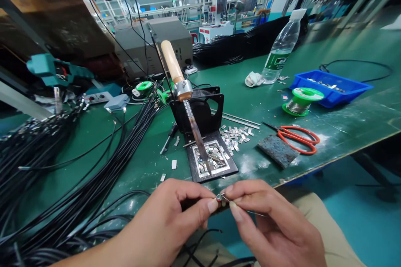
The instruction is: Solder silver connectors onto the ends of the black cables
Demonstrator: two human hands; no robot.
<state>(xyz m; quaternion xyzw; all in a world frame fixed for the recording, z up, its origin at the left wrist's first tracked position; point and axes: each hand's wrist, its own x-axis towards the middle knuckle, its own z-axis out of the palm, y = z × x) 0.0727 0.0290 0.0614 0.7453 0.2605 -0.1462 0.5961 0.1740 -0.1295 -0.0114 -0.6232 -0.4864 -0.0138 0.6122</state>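
Observation:
My left hand (178,212) is closed, thumb and forefinger pinching a small cable end (219,197) with coloured wires and a bright metal part. Against it, my right hand (272,219) pinches a thin silvery wire (226,198); the exact shape between the fingertips is too small to make out. Just beyond both hands, a soldering iron (175,66) with a wooden handle leans tip-down over a black tray (231,166) holding small metal pieces. Loose metal connector shells (236,137) lie scattered to the tray's right. Black cables hang below my hands.
Bundled black cables (125,150) fill the left side. A black fan (203,112) stands behind the tray. On the right are orange-handled scissors (300,138), a grey sponge (277,150), a solder spool (300,102), a blue bin (332,87) and a bottle (280,50).

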